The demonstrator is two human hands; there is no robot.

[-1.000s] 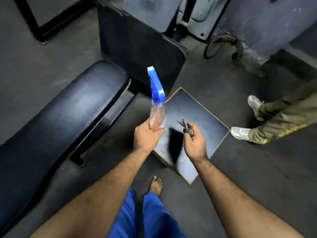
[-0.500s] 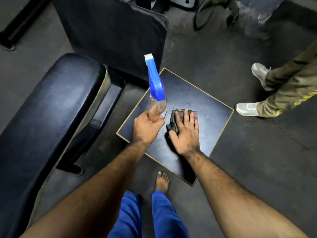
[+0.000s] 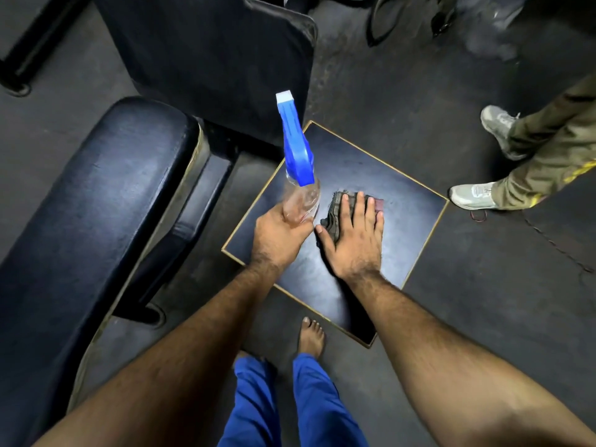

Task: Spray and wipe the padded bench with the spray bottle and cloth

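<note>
My left hand (image 3: 279, 235) grips a clear spray bottle (image 3: 301, 201) with a blue trigger head, held upright over the near left part of a square black pad (image 3: 387, 188) edged in gold. My right hand (image 3: 353, 238) lies flat with straight fingers on a dark folded cloth (image 3: 335, 214), pressing it onto that pad. A long black padded bench (image 3: 96, 204) runs along the left side, apart from both hands.
An upright black padded backrest (image 3: 219, 59) stands behind the bench and the square pad. Another person's legs in olive trousers and pale shoes (image 3: 474, 196) stand at the right. My bare foot (image 3: 311, 333) is on the dark floor just below the pad.
My right hand, which a second ago held the cloth bunched above the pad, has laid it down and now presses it flat. The view has tilted down and closer.
</note>
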